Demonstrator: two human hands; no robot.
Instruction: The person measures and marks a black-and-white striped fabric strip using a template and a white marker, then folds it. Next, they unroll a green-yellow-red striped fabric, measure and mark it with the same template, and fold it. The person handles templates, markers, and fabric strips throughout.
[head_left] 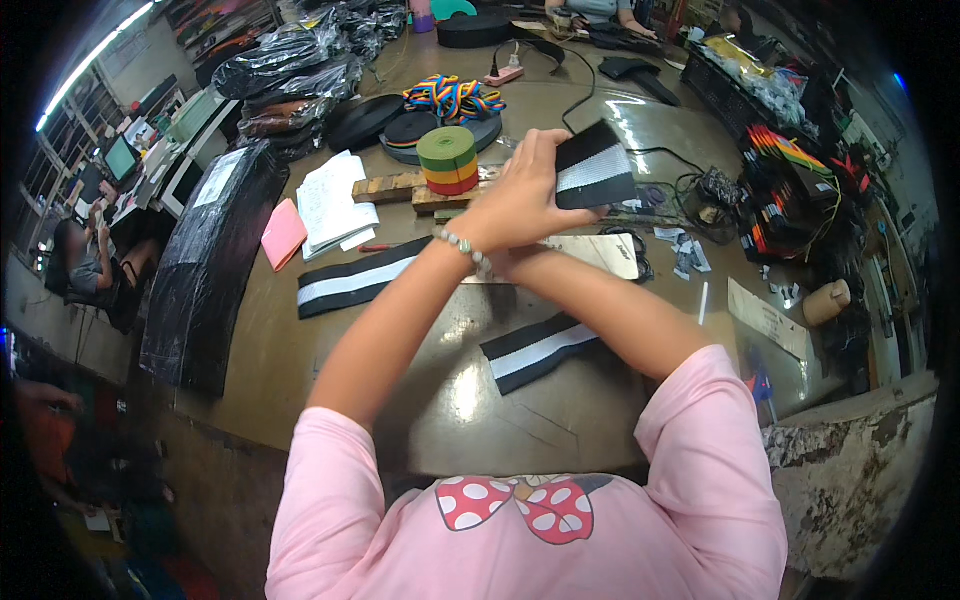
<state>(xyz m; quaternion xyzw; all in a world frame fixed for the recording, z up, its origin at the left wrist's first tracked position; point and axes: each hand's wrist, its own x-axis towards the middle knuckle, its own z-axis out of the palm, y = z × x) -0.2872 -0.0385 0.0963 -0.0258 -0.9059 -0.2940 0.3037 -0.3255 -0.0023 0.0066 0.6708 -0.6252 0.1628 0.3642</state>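
My left hand [515, 200] reaches across to the middle of the table, over my right wrist. Its thumb and fingers are around a black webbing strap [597, 170] with a white middle stripe, whose end sticks up to the right, tilted off the table. My right forearm [590, 295] crosses beneath the left one; my right hand is hidden behind the left, so its fingers do not show. Similar black-and-white webbing lies flat as a left length [355, 285] and a nearer length [540, 352]; whether these join the held end is hidden.
Behind my hands, a green, yellow and red webbing roll [448, 160] stands on wooden blocks [385, 188]. White papers [335, 205] and a pink pad [284, 235] lie left, beside a black-wrapped bundle [215, 265]. Cables [700, 180] and a tape roll [827, 302] are right. Another person [598, 12] sits opposite.
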